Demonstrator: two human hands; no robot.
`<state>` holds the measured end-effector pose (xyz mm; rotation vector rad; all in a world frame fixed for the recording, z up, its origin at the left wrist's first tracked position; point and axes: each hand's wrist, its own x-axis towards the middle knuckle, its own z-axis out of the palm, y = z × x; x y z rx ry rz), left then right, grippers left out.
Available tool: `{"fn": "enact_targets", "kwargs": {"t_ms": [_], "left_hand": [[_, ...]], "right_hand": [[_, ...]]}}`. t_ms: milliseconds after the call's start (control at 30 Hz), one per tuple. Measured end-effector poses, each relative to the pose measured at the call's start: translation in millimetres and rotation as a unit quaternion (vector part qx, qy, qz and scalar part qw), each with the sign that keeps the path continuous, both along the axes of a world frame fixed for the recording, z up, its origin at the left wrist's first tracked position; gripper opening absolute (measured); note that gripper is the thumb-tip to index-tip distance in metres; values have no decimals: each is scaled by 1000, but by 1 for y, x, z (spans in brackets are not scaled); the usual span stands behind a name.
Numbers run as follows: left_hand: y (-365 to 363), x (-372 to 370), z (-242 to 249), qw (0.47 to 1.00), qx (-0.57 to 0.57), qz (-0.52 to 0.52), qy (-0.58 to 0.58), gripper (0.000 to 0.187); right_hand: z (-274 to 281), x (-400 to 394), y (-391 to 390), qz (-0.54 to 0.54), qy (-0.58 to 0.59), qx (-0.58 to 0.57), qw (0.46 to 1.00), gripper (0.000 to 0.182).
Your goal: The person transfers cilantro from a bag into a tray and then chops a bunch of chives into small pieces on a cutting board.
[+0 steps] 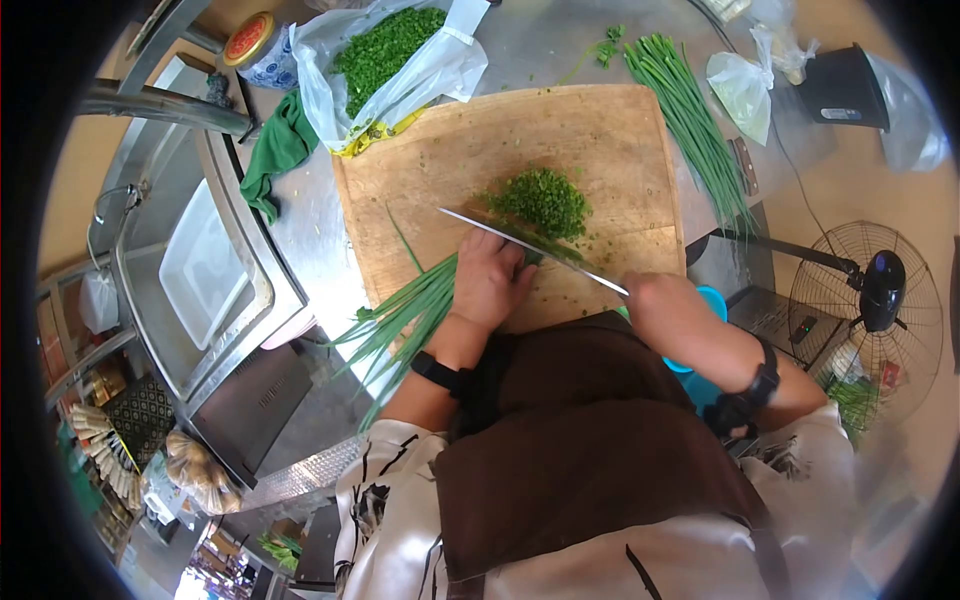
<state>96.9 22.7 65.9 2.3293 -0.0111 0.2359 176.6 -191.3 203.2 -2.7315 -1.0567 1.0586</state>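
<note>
On a wooden cutting board (430, 160) my left hand (487, 278) presses down on a bunch of green onions (425, 310), its fingers curled close to the blade. The long green stalks trail off the board's near left corner. My right hand (655, 305) is wrapped round the handle of a kitchen knife (540, 250). The blade slants across the board, with its tip pointing up and left, just beyond my left fingertips. A small heap of chopped green onions (545, 203) lies on the far side of the blade.
Behind the board sits a white plastic bag (465, 65) of chopped greens (385, 55). More green onions (690, 120) lie at the right, near a second knife's handle (748, 165). A green cloth (275, 150) and a sink (255, 290) are left. A fan (880, 290) stands right.
</note>
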Motion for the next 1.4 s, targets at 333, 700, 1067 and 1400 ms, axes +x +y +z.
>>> {"fn": "enact_targets", "kwargs": {"t_ms": [333, 700, 1067, 1400], "left_hand": [[-2, -1, 0, 1000, 10, 16, -23, 19], [-5, -6, -4, 999, 9, 20, -44, 18], [-7, -9, -9, 997, 2, 24, -79, 18], [-7, -10, -6, 996, 21, 25, -80, 19]], "right_hand": [[-37, 14, 21, -5, -45, 87, 995, 18], [-41, 4, 21, 2, -9, 37, 999, 14], [1, -2, 3, -4, -28, 46, 999, 18], [-58, 0, 33, -11, -34, 100, 994, 17]]}}
